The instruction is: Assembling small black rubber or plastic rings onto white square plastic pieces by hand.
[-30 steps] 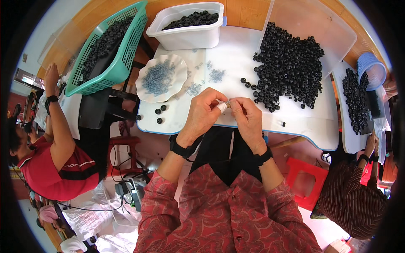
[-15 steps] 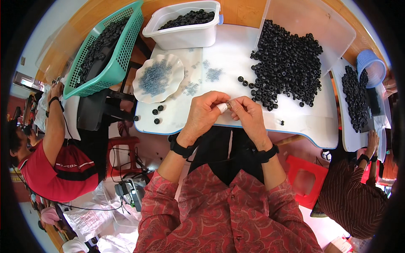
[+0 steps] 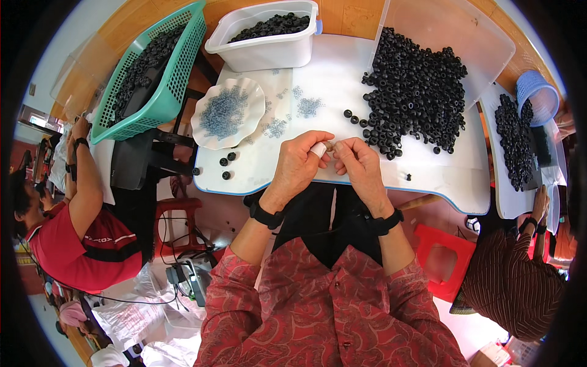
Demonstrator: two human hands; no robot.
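Head view: hands (image 3: 295, 162) close together, grip unclear; white lettering (image 3: 109, 239) on co-worker's red shirt (image 3: 66, 251).

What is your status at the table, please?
Left hand, right hand: fingertips close together. Tiny item between them, too small to identify. Black pile ahead, right; loose black pieces just beyond right hand.

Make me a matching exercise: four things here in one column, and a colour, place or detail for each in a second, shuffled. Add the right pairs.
1. Left hand
2. Plate
3. Tub
4. Larger basket

A. White, holding black pieces
B. Green, left of the table
C. White wrap on one digit
D. Wavy rim, holding small bluish bits

Pairs: 1-C, 2-D, 3-A, 4-B
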